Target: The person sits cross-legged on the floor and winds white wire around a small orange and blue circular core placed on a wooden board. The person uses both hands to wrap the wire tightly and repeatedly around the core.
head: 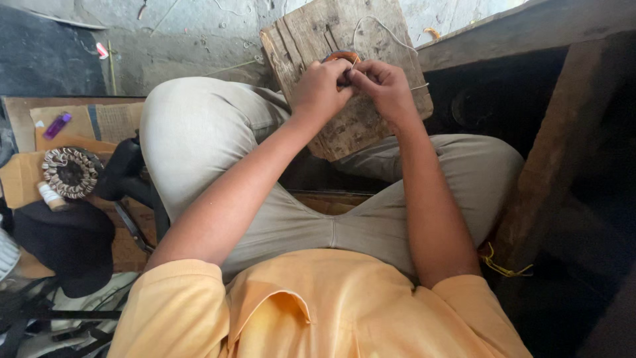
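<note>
I sit cross-legged with a worn wooden board (371, 126) propped against my legs. My left hand (319, 89) and my right hand (383, 85) meet over the board's upper part, both closed around a small round orange-brown coil (339, 57), mostly hidden by my fingers. A thin white string (384, 26) loops from my fingers up across the board and off its right edge. The fingertips of both hands pinch together at the coil.
To my left lie a round wound coil with a striped rim (69, 172), a purple lighter (57, 124) on cardboard, a small spool (50, 196), a black cloth (66, 242) and black tools. A wooden beam (550, 159) stands at my right, yellow wire (503, 266) beside it.
</note>
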